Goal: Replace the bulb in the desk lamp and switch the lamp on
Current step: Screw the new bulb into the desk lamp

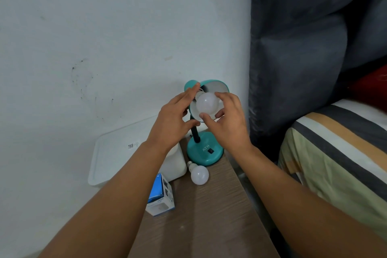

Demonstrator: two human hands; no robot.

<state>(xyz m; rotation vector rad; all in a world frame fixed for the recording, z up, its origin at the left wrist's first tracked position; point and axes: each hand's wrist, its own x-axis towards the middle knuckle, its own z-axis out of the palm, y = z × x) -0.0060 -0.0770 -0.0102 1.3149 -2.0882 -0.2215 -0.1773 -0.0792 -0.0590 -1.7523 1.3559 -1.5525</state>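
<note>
In the middle of the frame we see the teal lamp (pixel 204 150) standing on the wooden counter (pixel 211 205). Our right hand (pixel 227 120) pinches the white bulb (pixel 207 104) sitting inside the shade (pixel 215 86). Our left hand (pixel 174 120) rests on the shade's left edge, its fingers straight. A second bulb (pixel 199 174) lies below the lamp's base, beside a blue box (pixel 160 196).

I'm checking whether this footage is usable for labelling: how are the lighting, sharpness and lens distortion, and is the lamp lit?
Head view: soft, even room light with faint shadows and no harsh glare; the bulb in the lamp looks unlit, as does the spare bulb; the hands, left and right, are reasonably sharp; wide-angle distortion bends the table edges and stretches the forearms towards the frame's corners.
</note>
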